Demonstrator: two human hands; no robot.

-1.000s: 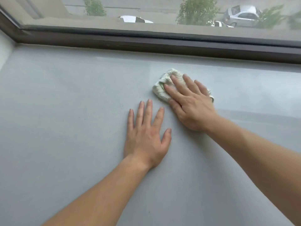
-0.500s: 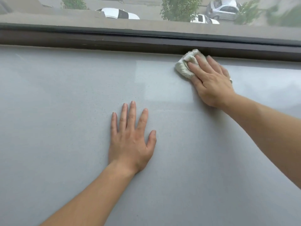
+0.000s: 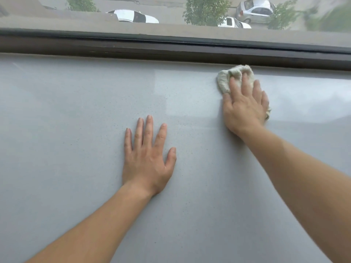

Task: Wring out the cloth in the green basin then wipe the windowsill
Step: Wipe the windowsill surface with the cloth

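We see the cloth (image 3: 226, 80) at the far side of the sill (image 3: 76, 130), bunched into a soft, fuzzy, pale lump. Its top edge touches the dark frame (image 3: 133, 48) of the window. A small bit of it peeks out on the right, under the hand.

Our right hand (image 3: 245, 105) lies flat on top of the cloth, fingers (image 3: 234, 86) stretched out and close together, pressing it down (not wrapped around it). Our left hand (image 3: 146, 158) lies palm down on the bare sill, nearer to us and off to the left, well apart from the cloth. Its fingers are spread a little and it holds nothing.

The sill is wide, smooth and pale grey, with tiny dark specks all over. A lighter, shiny patch sits between the two hands and runs off to the right. There is lots of bare sill on the left and close to us.

Past the frame is the glass (image 3: 171, 12). Through it we see parked cars (image 3: 133, 16) and green trees (image 3: 205, 8) down below.
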